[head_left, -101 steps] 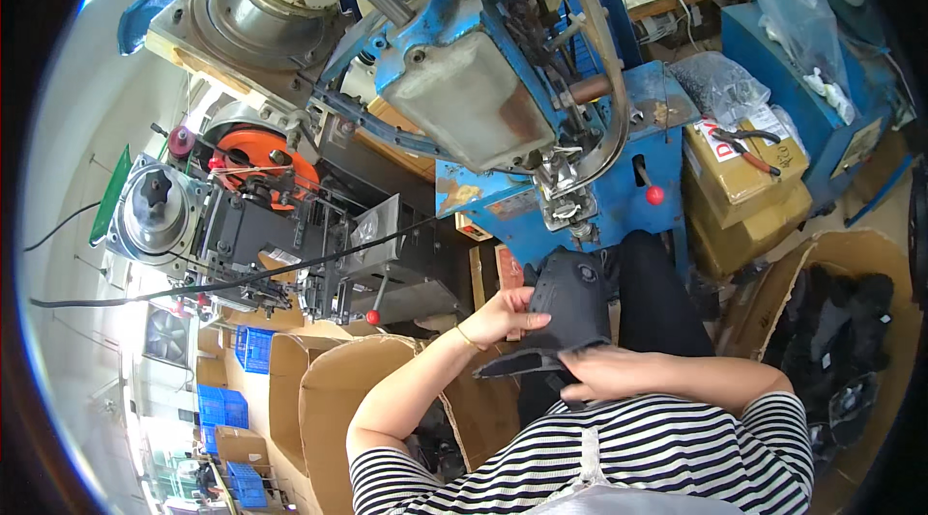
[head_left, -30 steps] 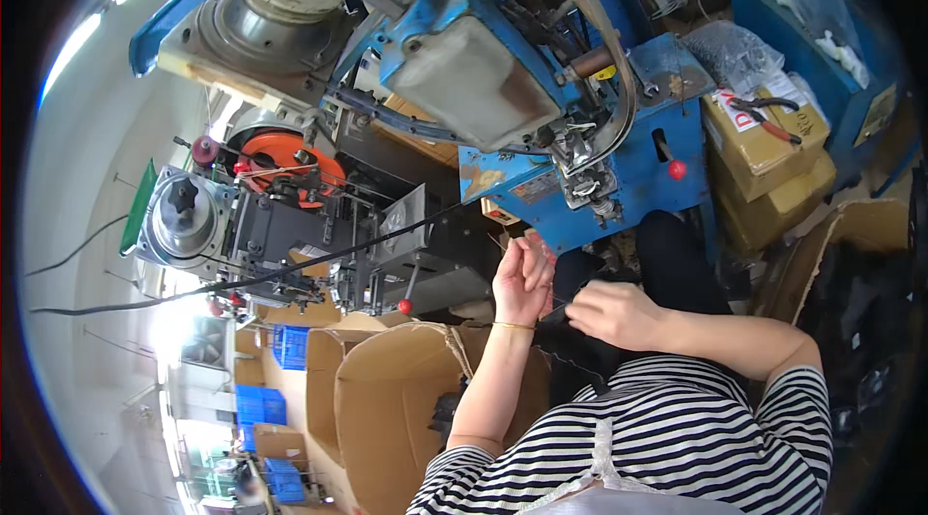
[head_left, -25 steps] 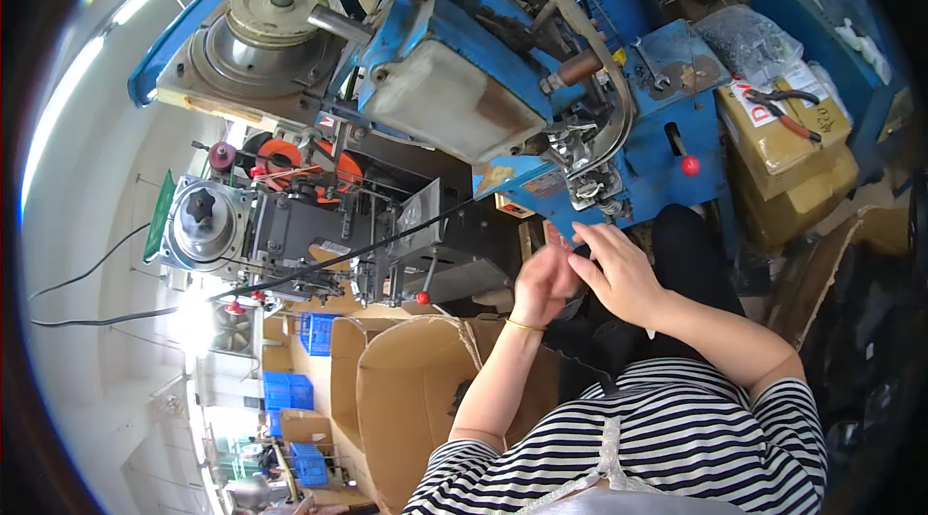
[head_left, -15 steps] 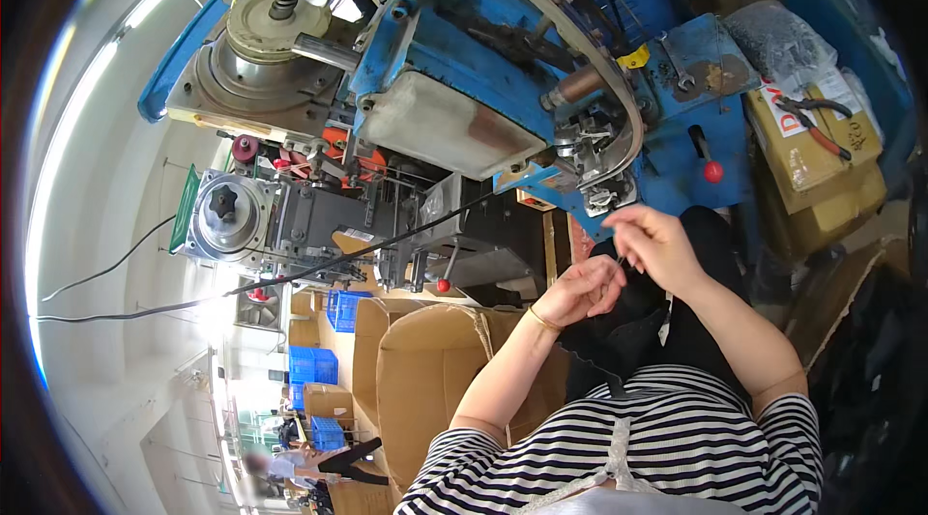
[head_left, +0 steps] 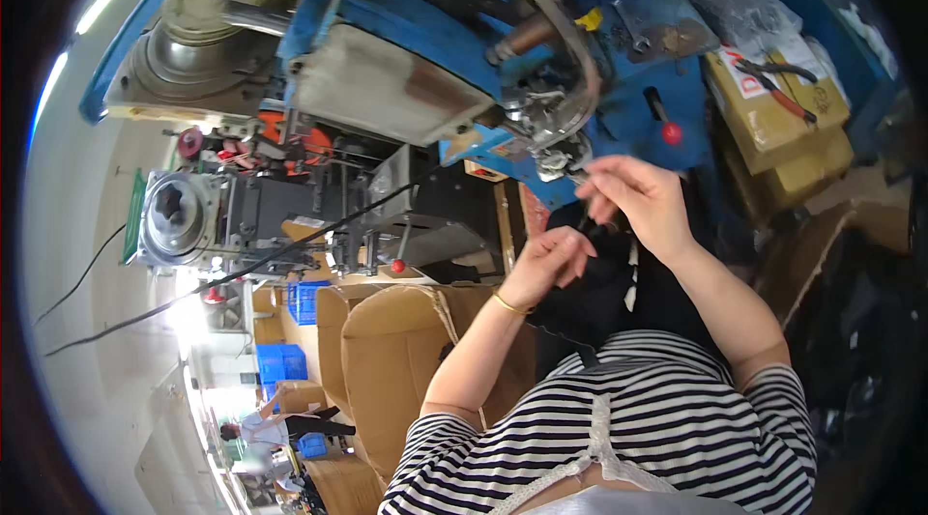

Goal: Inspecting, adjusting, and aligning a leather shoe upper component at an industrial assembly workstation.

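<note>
My right hand (head_left: 640,206) is closed in a pinch just in front of the metal fixture (head_left: 556,156) on the blue machine (head_left: 396,56). A small piece seems to be between its fingertips, too tiny and blurred to name. Lower and to the left, my left hand (head_left: 549,269) has its fingers curled together above my dark lap, a gold bangle on its wrist. What it holds, if anything, cannot be made out. A gap separates the two hands.
Right of the fixture, a red-knobbed lever (head_left: 671,133) rises from the machine. Pliers (head_left: 778,90) lie on a cardboard box (head_left: 773,143) at the right. Large cartons (head_left: 396,360) stand on the left. A black cable (head_left: 242,273) crosses at left; another person (head_left: 280,430) stands far off.
My hands, close together before, have drawn apart. The right one is nearer the fixture. The whole view has shifted, so the machine sits further left and higher.
</note>
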`<state>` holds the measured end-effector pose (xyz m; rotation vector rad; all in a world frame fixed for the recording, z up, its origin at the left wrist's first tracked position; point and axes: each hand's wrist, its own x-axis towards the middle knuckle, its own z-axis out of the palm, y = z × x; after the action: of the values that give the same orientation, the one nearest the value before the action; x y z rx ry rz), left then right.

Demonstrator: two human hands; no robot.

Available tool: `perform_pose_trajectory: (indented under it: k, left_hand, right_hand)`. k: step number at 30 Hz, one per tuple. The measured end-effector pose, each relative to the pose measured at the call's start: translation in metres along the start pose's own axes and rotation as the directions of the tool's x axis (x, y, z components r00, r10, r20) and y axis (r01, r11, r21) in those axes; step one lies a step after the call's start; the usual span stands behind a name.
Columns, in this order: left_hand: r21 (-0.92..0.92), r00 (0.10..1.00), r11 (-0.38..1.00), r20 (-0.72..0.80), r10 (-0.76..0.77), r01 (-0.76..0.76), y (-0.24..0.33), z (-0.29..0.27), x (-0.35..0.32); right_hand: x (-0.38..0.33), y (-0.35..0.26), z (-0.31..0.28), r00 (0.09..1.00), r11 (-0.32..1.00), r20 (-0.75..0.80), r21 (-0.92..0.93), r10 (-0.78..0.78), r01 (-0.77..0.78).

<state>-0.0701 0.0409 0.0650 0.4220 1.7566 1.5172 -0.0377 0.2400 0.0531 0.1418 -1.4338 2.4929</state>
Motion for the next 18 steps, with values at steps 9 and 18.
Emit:
perform_pose_trajectory:
  k: [9, 18]
  left_hand:
    - [-0.228, 0.990, 0.973, -0.144, 0.004, -0.037, -0.009, -0.007, -0.017]
    - [-0.142, 0.987, 0.981, -0.110, 0.120, -0.135, -0.013, -0.001, -0.025]
  right_hand:
    - [0.000, -0.008, 0.016, 0.999, 0.999, -0.024, -0.020, -0.029, 0.029]
    - [-0.017, 0.000, 0.016, 0.991, 0.990, 0.077, -0.093, 0.110, -0.103]
